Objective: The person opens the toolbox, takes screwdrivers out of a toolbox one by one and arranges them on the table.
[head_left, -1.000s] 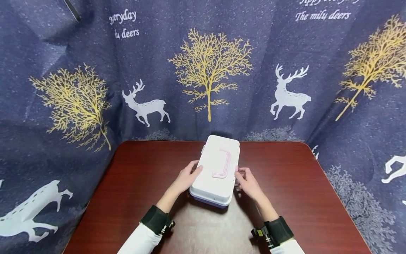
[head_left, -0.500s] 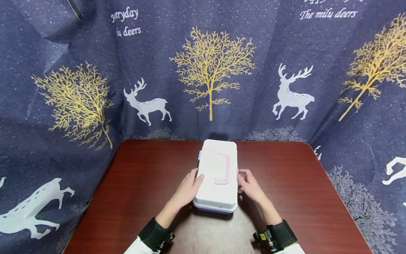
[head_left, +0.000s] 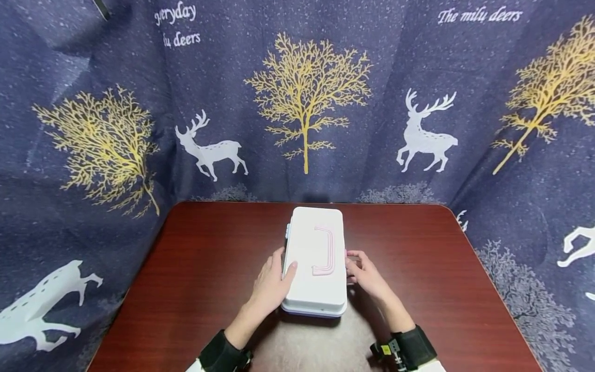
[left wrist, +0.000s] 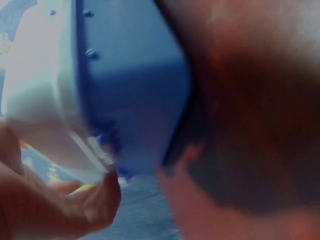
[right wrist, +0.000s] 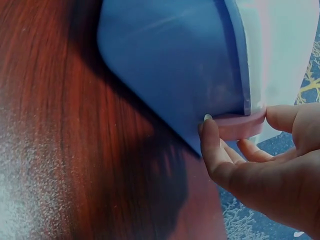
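A storage box with a white lid [head_left: 302, 253] and blue base [left wrist: 135, 65] lies on the table, its lid down on the base. A pink handle [head_left: 331, 253] is set into the lid. My left hand [head_left: 271, 284] grips the box's left long side, thumb on the lid and fingers bent at the rim. On the opposite side, my right hand [head_left: 369, 276] pinches a pink latch [right wrist: 235, 125] where lid and base meet, thumb above and a fingertip below. A light-blue piece [head_left: 287, 231] shows at the far left side. The box's inside is hidden.
The reddish-brown wooden table [head_left: 409, 248] has rounded back corners. Behind it hangs a dark blue curtain [head_left: 325, 119] printed with deer and trees, close to the table's back edge. The box's far end lies near that edge.
The box has turned from a slant to nearly straight, and its far end has come nearer to me. Both hands have stayed at its sides and shifted slightly nearer with it.
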Available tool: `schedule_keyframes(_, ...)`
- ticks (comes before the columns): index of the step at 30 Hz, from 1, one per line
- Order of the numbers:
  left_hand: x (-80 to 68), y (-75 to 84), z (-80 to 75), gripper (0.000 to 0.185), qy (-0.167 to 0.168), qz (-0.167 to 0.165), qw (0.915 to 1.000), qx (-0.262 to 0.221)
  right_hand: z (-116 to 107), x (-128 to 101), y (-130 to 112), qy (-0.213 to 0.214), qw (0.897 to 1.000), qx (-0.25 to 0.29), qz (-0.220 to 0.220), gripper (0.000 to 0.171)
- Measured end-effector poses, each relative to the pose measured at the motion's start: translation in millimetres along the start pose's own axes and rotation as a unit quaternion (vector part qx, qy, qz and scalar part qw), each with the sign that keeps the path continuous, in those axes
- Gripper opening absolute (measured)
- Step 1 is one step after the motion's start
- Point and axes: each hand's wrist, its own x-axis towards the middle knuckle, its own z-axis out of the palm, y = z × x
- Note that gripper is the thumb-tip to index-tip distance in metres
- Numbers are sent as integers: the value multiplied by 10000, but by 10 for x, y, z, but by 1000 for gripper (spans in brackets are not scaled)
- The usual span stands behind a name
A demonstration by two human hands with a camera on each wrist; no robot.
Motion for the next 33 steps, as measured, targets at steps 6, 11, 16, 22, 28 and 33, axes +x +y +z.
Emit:
schedule_keyframes(6, 80, 302, -51, 28, 251, 1612, 9817, 979, -38, 30, 7, -40, 9998, 164, 143, 44)
schedule_keyframes(11, 159, 538, -52, 17, -251, 2376, 9590, 1522, -49, 48, -4, -227, 9980, 554, 178, 47)
schedule_keyframes(16, 196, 599, -63, 20, -610, 2354, 9546, 1720, -54, 58, -21, -485, 9934, 988, 316, 52)
schedule_keyframes(22, 317, 605, -105, 16, -1089, 2698, 9364, 1960, -83, 57, -11, -571, 9901, 1215, 414, 49)
schedule_keyframes(28, 387, 622, -115, 19, -1390, 2859, 9249, 2086, -86, 72, 11, -742, 9873, 1368, 323, 49)
schedule_keyframes(33, 380, 608, -97, 21, -1288, 2854, 9291, 1970, -87, 69, 9, -746, 9873, 1371, 291, 48)
